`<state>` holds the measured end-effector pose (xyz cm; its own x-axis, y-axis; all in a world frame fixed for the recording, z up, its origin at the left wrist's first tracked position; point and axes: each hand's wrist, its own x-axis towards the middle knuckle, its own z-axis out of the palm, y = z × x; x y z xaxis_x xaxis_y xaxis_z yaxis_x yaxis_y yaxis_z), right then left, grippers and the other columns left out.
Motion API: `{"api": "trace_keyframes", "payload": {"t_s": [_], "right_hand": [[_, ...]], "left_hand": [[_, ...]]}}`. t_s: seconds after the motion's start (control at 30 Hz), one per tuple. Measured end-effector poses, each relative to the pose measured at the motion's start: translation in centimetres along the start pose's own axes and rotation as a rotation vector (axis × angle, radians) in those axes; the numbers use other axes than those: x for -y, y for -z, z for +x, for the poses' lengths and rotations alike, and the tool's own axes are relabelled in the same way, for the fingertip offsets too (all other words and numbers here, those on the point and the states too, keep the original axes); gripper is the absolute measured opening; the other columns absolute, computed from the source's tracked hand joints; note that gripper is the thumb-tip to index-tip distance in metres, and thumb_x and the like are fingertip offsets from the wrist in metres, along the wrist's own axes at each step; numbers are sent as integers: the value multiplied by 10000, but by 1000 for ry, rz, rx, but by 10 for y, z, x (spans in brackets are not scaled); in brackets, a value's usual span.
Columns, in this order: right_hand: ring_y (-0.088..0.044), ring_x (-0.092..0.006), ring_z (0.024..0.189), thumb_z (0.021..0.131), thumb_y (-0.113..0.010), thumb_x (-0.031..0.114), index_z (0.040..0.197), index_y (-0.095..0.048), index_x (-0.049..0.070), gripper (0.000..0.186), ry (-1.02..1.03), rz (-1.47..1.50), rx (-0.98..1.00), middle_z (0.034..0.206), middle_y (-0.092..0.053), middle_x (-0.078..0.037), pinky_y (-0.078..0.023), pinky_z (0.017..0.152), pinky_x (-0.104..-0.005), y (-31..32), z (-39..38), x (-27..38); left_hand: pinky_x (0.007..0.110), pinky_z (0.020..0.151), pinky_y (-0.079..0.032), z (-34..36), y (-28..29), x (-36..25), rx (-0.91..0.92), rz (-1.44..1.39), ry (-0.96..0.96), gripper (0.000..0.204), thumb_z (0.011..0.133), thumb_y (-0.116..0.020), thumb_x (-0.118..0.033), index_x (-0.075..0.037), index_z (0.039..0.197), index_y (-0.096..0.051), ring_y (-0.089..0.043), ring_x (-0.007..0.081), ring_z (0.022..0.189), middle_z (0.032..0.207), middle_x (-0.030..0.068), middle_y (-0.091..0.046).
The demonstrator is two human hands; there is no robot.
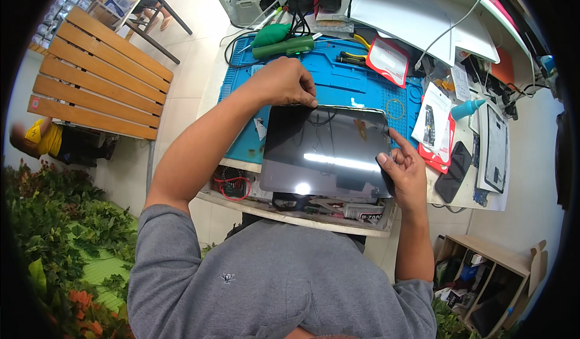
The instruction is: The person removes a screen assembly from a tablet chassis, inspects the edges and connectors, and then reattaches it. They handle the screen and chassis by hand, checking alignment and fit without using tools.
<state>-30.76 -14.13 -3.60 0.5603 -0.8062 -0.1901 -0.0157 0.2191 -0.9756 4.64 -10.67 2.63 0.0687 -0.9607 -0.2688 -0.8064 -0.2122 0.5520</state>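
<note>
A dark, glossy tablet (326,151) is tilted over the near edge of the blue work mat (338,76), its screen reflecting a bright strip of light. At its top edge, the fingertips of my left hand (290,84) are pinched together on the rim; whether something thin is also between them is hidden. My right hand (406,171) grips the right edge, thumb on the front and index finger along the upper right side. A thin pale line shows along the tablet's top edge.
Beyond the tablet lie a green handheld tool (284,48), a green blower bulb (270,35) and yellow-handled pliers (356,48). To the right are red-and-white packets (432,121), a blue bottle (466,109) and a phone (453,173). Below the tabletop, an open drawer (326,221) holds clutter.
</note>
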Motion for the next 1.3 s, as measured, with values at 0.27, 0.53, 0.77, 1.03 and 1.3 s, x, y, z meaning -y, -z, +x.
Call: {"api": "trace_keyframes", "payload": {"t_s": [0.27,0.53,0.77,1.03,1.3], "right_hand": [[-483,4,736,956,-838,51,1587,-431,-135,773,14,16,-3,885,-552,29,-367,650,-144,-2,0,1],[-486,-3,735,950,-846,61,1584,-439,-132,778,15,15,-11,878,-549,35,-373,655,-149,-1,1,-1],[-478,-2,732,947,-849,63,1584,-441,-131,782,5,13,-11,876,-542,38,-370,651,-153,-1,1,0],[-471,4,729,950,-841,50,1583,-448,-127,766,2,22,-20,883,-534,43,-358,637,-151,-2,1,-1],[-495,-2,736,946,-834,39,1581,-456,-124,757,-7,0,-18,869,-555,42,-371,655,-155,-3,2,2]], "left_hand": [[321,817,-597,6,6,9,75,-76,-52,305,796,-927,-244,-42,1014,-859,-785,202,861,928,103,-826],[297,795,-604,14,9,19,152,-146,-69,261,812,-842,-145,-18,1040,-851,-784,172,838,909,98,-822],[278,777,-613,14,8,26,176,-275,-37,280,823,-827,-117,3,1076,-840,-779,146,795,906,92,-819],[306,806,-582,10,6,17,96,-89,-139,301,807,-834,-182,-48,1076,-856,-748,163,817,893,84,-808],[332,818,-564,3,9,26,-138,-16,-139,286,905,-759,-169,-42,1154,-818,-723,208,859,924,107,-779]]}}
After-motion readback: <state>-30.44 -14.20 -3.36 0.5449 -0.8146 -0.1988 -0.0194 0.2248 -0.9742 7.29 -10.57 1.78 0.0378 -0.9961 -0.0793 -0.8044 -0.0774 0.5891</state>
